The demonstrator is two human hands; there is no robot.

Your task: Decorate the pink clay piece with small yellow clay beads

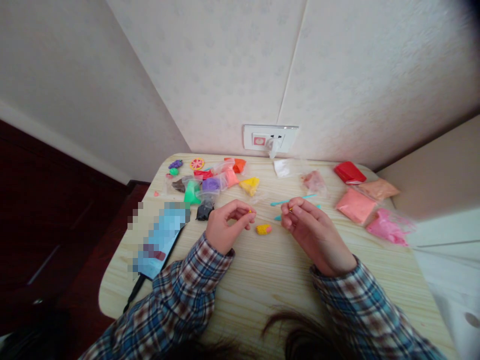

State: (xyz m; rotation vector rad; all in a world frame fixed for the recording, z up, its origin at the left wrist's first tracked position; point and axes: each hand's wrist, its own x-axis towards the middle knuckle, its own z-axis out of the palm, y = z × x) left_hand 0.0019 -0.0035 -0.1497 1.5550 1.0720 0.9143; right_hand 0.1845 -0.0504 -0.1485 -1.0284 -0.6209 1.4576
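Observation:
My left hand (231,224) is closed in a pinch, with a tiny bit of yellow clay (250,211) at its thumb and fingertips. Opposite it, my right hand (313,230) pinches another small yellow speck, mostly hidden by the fingers. On the table between and just below both hands lies a small yellow clay piece (262,229) with a bumpy surface and a pink end. Behind my right fingers are thin blue modelling tools (279,203), partly covered by the hand. An opened bag of yellow clay (250,186) lies beyond my left hand.
Bags of coloured clay, among them black (205,210), green (192,192) and purple (212,184), lie at the back left. Salmon (355,205) and pink (388,227) bags lie right. A phone (165,240) with a cable rests left. A wall socket (270,138) is behind.

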